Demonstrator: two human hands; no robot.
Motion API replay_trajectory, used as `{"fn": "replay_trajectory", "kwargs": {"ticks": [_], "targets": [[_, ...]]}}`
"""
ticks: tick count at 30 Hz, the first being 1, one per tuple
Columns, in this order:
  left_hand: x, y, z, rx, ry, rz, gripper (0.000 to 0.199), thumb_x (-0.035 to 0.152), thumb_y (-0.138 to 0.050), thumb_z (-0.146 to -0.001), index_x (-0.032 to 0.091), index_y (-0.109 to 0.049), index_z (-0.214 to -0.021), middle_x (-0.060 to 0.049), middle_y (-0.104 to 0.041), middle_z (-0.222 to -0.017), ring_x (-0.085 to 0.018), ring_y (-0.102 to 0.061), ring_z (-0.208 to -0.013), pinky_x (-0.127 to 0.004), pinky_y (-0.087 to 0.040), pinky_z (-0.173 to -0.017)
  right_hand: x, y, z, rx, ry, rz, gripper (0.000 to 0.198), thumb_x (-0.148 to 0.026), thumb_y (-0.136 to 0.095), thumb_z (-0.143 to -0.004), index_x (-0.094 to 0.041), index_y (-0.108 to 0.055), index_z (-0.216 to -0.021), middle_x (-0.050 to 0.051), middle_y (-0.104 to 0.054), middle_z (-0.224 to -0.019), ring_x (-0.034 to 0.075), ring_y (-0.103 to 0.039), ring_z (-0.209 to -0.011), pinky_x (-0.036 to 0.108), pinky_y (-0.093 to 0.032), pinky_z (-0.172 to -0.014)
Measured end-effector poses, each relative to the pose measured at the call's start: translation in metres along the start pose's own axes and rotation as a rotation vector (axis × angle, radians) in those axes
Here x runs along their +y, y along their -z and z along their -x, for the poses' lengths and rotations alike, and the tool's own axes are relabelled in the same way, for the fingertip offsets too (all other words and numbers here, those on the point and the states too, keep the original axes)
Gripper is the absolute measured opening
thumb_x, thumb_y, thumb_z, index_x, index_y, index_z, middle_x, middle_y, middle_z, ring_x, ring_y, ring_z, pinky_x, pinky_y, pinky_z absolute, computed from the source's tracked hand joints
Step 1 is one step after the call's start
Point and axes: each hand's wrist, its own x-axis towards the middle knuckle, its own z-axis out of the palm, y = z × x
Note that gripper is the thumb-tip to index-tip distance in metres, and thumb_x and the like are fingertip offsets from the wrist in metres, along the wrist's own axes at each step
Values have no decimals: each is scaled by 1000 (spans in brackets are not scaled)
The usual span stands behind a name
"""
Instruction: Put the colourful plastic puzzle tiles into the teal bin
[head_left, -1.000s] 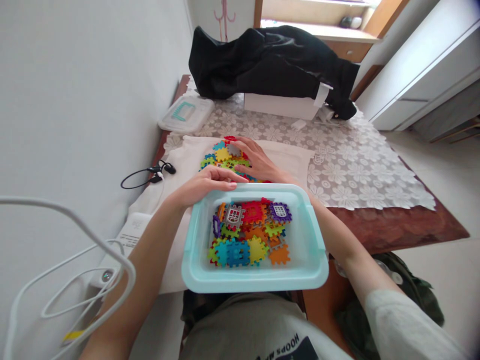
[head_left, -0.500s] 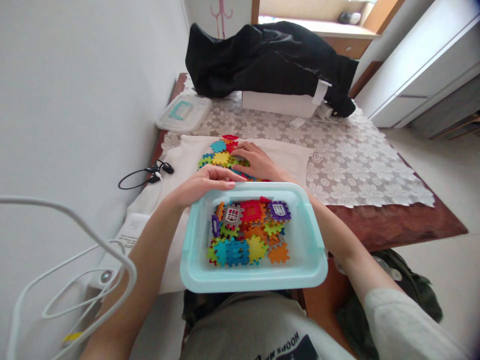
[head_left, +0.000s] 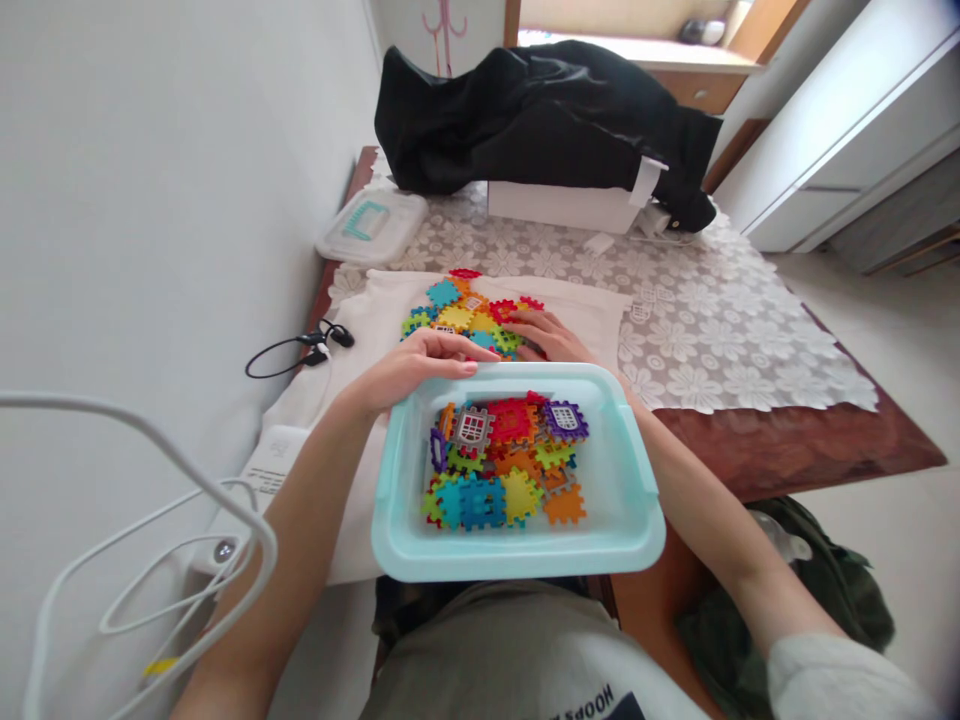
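Head view: a pale turquoise plastic tub (head_left: 517,560) stands nearest the wearer, partly filled with interlocking plastic tiles (head_left: 481,502); its floor shows on the right. A second lot, loose notched tiles (head_left: 454,318), lies spread beyond the tub on a white cloth (head_left: 592,315) over the bench (head_left: 817,450). The left hand (head_left: 431,362) rests at the tub's far rim, on the left; whether its grip pinches the rim cannot be told. The right hand (head_left: 553,340) reaches past the tub, fingers wide over the loose tiles, none visibly held. Status: the tiles are divided between tub and cloth, neither place holding all. A lid (head_left: 390,228) lies off the tub, well apart.
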Motion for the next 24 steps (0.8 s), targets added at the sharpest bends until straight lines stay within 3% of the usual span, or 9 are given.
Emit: {"fn": "replay_trajectory", "kwargs": {"ticks": [3,7,14,18,21,24], "targets": [[0,0,0,-3,-14,0,37,34,-90,-81,17,-90,-114,-4,-79,-89,-11,-58,-69,-21,-39,-60,8,-6,3,14,-58,-27,48,-46,-63,-106,-30,-64,-151,12,-58,-165,33,-51,-157,60,-43,-131],[1,-2,0,13,0,-1,37,33,-90,-81,15,-89,-113,-5,-78,-88,-12,-58,-68,-21,-38,-59,20,-10,2,63,-80,-67,41,-39,-62,-104,-29,-66,-143,11,-68,-153,31,-65,-141,56,-51,-123],[-2,0,0,6,-4,-14,39,36,-89,-82,15,-89,-116,-3,-72,-79,-9,-52,-62,-19,-32,-54,36,-19,4,264,-181,-193,65,-41,-83,-85,-30,-50,-140,13,-63,-154,33,-65,-138,59,-53,-119],[-5,1,-1,4,11,-43,39,36,-88,-84,17,-89,-118,-4,-75,-85,-9,-54,-65,-19,-32,-56,38,-18,3,338,-254,-210,56,-40,-88,-79,-31,-49,-117,11,-68,-146,34,-67,-129,62,-55,-112],[-6,1,-2,1,6,-32,36,36,-88,-85,18,-89,-116,-3,-76,-85,-9,-54,-66,-19,-33,-57,38,-14,0,348,-223,-206,46,-37,-87,-78,-30,-45,-97,10,-71,-136,33,-68,-124,56,-58,-104],[-7,1,-2,-13,-23,-19,32,34,-88,-86,19,-90,-114,-4,-78,-90,-10,-57,-70,-19,-36,-60,34,-14,-5,378,-185,-223,44,-39,-85,-82,-29,-43,-90,9,-71,-131,29,-70,-110,49,-60,-94]]}}
